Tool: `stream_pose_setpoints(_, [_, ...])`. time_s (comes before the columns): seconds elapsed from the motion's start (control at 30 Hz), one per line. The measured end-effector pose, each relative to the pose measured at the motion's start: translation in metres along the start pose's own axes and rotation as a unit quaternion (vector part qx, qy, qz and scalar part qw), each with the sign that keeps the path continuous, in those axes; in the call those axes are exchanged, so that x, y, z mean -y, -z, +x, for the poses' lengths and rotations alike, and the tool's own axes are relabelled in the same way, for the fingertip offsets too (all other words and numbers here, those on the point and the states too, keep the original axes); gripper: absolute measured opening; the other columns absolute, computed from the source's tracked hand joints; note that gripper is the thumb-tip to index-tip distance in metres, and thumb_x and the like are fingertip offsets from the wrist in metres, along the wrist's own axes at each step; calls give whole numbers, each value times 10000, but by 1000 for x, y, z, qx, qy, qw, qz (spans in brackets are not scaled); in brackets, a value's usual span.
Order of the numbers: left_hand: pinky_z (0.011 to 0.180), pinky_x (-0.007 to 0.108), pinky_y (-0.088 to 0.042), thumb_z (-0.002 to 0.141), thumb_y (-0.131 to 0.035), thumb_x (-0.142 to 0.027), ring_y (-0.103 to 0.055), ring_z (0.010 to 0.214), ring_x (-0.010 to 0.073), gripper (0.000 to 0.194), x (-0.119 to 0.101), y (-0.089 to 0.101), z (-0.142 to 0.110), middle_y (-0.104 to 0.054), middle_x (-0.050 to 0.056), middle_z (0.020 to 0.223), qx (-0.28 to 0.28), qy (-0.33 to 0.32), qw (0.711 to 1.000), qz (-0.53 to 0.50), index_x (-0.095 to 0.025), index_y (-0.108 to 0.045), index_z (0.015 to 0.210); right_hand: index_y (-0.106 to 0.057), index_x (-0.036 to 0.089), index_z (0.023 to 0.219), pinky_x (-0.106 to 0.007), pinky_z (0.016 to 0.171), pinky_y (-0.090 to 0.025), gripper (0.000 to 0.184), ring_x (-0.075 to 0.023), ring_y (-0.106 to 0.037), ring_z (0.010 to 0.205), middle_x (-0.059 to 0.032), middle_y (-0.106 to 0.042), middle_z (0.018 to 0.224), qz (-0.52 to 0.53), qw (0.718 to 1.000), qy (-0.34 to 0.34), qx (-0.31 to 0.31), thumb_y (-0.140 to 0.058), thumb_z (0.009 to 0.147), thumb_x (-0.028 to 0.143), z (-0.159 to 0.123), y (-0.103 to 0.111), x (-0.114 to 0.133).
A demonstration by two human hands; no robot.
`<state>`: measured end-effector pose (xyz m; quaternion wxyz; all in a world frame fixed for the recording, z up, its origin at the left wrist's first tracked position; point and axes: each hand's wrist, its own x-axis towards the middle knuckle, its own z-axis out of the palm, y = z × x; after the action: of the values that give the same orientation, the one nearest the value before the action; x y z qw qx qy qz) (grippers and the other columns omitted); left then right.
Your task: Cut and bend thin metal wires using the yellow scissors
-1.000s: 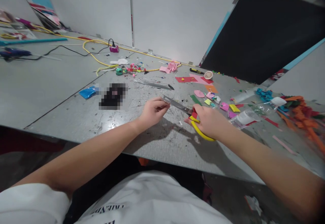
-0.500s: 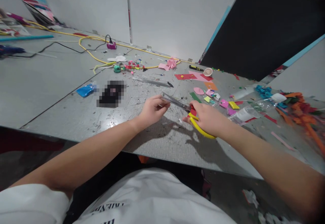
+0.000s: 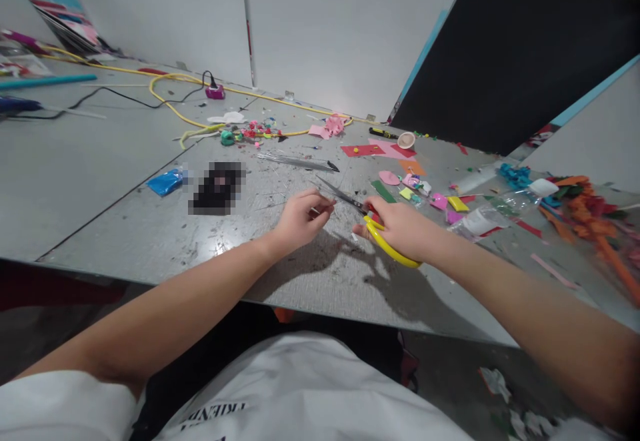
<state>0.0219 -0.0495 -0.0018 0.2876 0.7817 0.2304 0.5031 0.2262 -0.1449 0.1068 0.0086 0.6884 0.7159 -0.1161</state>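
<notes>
My left hand (image 3: 301, 219) hovers over the grey table with thumb and fingers pinched together; whatever small thing lies between them is too tiny to name. Close by on the right, my right hand (image 3: 403, 231) grips a pair of scissors (image 3: 345, 197) by its yellow and red handles. The blades point up and left, past the left fingertips. Behind the hands lies a clear sleeve of thin strips (image 3: 297, 161). Left of it are a pixelated dark item (image 3: 217, 189) and a blue packet (image 3: 167, 181).
Right of the scissors, a clear plastic bottle (image 3: 505, 213) lies among colourful clay packets (image 3: 457, 204) and paper scraps (image 3: 383, 191). Orange crepe pieces (image 3: 590, 211) heap at the far right. A yellow cable (image 3: 173, 101) runs along the back near a purple plug (image 3: 215, 92).
The scissors have swung a little, and their blades now sit slightly farther from the left fingertips. My left hand keeps its pinch almost in place. The whole view has shifted slightly.
</notes>
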Motion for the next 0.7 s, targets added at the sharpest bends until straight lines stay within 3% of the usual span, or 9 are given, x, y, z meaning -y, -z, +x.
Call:
stream_pose_setpoints(0.47, [559, 155, -529, 923, -653, -161, -649, 762, 116, 89, 0, 1, 0, -656, 47, 825, -3, 0, 1000, 13, -149, -727, 876, -576, 200, 1205, -319, 666, -434, 602, -289, -689, 842, -122, -742, 966, -29, 999, -33, 19, -468, 955, 737, 0, 2, 7])
stream_pose_setpoints(0.6, [561, 156, -522, 915, -657, -138, -640, 749, 110, 77, 1, 1, -1, -647, 41, 825, -2, 6, 1000, 16, -155, -723, 881, -587, 195, 1163, -327, 673, -436, 523, -295, -699, 871, -131, -746, 988, -53, 998, -31, 12, -481, 973, 671, -1, 3, 11])
stream_pose_setpoints(0.7, [559, 160, -520, 911, -656, -136, -638, 745, 111, 78, -1, 2, -1, -647, 43, 828, 3, 13, 1000, 16, -155, -724, 880, -609, 194, 1094, -337, 693, -443, 365, -306, -708, 923, -142, -741, 1049, -107, 994, -20, -12, -512, 980, 527, -2, 5, 15])
